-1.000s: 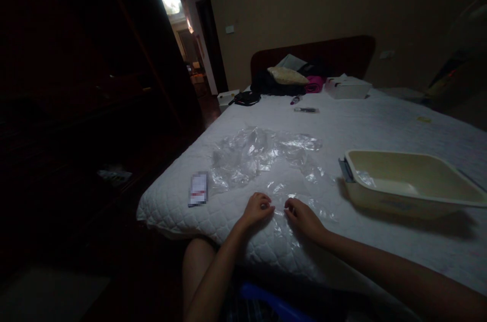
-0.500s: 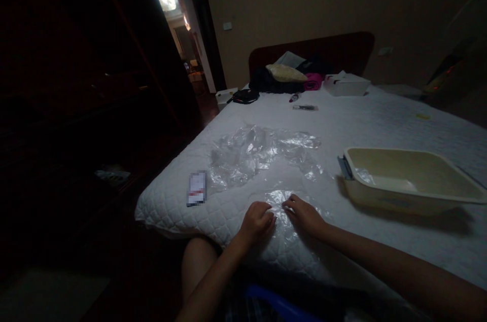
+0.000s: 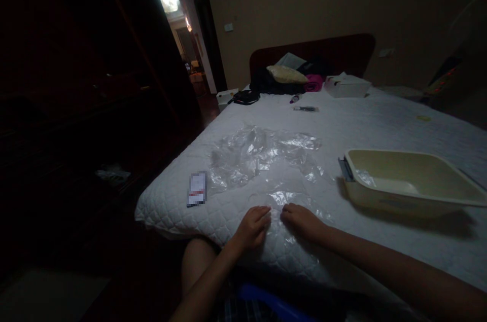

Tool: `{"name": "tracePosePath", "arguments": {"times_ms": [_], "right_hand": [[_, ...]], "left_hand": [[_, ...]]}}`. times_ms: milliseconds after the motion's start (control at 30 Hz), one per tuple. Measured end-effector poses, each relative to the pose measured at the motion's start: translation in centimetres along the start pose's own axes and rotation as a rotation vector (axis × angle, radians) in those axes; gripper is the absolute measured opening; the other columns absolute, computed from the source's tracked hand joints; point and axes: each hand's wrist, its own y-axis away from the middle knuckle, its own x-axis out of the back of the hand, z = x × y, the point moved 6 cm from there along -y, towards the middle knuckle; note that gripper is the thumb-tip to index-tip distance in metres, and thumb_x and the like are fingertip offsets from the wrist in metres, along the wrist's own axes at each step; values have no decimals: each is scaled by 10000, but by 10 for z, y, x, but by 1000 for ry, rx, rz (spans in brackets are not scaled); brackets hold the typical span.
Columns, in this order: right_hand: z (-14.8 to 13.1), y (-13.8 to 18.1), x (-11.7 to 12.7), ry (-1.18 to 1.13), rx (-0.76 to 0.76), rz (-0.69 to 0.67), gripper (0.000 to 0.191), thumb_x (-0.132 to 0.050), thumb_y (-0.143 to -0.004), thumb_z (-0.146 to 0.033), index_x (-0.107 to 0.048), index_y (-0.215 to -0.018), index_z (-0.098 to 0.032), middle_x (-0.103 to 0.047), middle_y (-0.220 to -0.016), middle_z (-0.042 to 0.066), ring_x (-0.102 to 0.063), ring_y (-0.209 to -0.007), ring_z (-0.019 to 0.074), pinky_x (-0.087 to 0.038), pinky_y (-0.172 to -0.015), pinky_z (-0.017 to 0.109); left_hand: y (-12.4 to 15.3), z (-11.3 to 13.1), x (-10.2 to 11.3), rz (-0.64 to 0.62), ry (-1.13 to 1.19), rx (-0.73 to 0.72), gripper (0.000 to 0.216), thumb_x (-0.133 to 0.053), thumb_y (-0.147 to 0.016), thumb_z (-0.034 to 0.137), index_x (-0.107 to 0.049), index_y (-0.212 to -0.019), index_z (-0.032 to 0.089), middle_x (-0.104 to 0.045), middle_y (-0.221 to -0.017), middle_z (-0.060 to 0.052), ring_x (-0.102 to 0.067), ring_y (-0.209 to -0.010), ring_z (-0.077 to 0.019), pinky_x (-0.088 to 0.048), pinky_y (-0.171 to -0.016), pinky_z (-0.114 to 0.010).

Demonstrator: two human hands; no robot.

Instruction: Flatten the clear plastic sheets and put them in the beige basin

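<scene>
Fingering faint plastic sheet [image 3: 283, 196], grip unclear

No text, label, brand or number can be read anywhere in the dim room. The small flat white packet with a red band [image 3: 197, 189] lies on the white quilted bed [image 3: 380, 124] at about eight o'clock from the crumpled clear plastic sheet [image 3: 258, 154], and its face is blurred out. The white rectangular box [image 3: 346, 86], at about one o'clock from the sheet, shows no legible print.
</scene>
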Motion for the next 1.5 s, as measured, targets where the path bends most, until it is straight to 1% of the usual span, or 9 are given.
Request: {"name": "tracePosePath", "arguments": {"times_ms": [167, 267, 400, 533, 867, 1067, 1200, 1300, 1500], "right_hand": [[-9, 1, 4, 23, 45, 75, 222, -394, -847, -164, -571, -979, -174, -581, -941, 84, -514, -824, 183, -370, -710, 284], [-29, 5, 1, 57, 205, 95, 226, -374, -867, -182, -555, -1002, -180, -580, -941, 92, -506, -841, 188, -362, -732, 313], [-63, 14, -7, 148, 492, 11, 211, -374, -865, -159, -540, -995, -170, -586, -898, 81, -500, -818, 178, -358, -739, 322], [-76, 16, -10, 190, 590, 24, 217, -359, -862, -114, -533, -985, -152, -592, -894, 79, -502, -800, 165, -361, -740, 317], [-63, 9, -17, 52, 418, -29, 177, -396, -845, -138, -573, -856, -154, -610, -812, 62, -525, -759, 165, -389, -696, 301], [-47, 5, 5, -301, 146, 170, 199, -385, -838, -160, -553, -942, -176, -592, -937, 71, -522, -865, 166, -417, -754, 285], [-34, 3, 13, -369, 19, 247, 185, -379, -841, -170, -525, -954, -182, -583, -915, 69, -525, -846, 165, -425, -758, 290], [-30, 3, 11, -270, 0, 219, 176, -370, -840, -177, -531, -913, -171, -588, -867, 72, -521, -811, 178, -416, -750, 311], [-40, 11, -3, -119, 81, 34, 154, -384, -814, -179, -533, -852, -174, -590, -811, 66, -522, -729, 181, -413, -674, 303]], "left_hand": [[4, -8, -2, 28, 38, 7, 466, -409, -763, 73, -419, -1212, 200, -525, -1199, -93, -410, -1184, -195, -295, -990, -460], [6, -11, -4, 20, 39, 4, 412, -424, -765, 77, -476, -1156, 195, -534, -1192, -90, -385, -1206, -198, -279, -1000, -463], [10, -14, -10, 11, 1, -19, 390, -443, -750, 85, -504, -1122, 185, -519, -1210, -98, -358, -1224, -207, -271, -1002, -471], [12, -16, -14, 5, -16, -52, 393, -442, -731, 72, -511, -1106, 172, -510, -1219, -105, -350, -1229, -202, -277, -1004, -461], [10, -11, -13, 56, -55, -82, 323, -413, -760, 81, -537, -1046, 164, -557, -1152, -108, -413, -1185, -200, -330, -973, -454], [11, -14, -16, -31, -50, -48, 435, -422, -742, 96, -473, -1165, 184, -516, -1212, -90, -381, -1208, -204, -315, -986, -461], [11, -15, -15, -2, -31, -34, 466, -408, -745, 68, -434, -1198, 174, -506, -1226, -89, -366, -1218, -191, -314, -990, -459], [10, -14, -13, 28, -36, -50, 420, -407, -750, 61, -475, -1149, 173, -517, -1213, -92, -380, -1210, -187, -326, -987, -449], [8, -10, -11, 8, -45, -53, 415, -418, -749, 88, -482, -1153, 163, -521, -1207, -99, -386, -1205, -199, -335, -982, -451]]}}
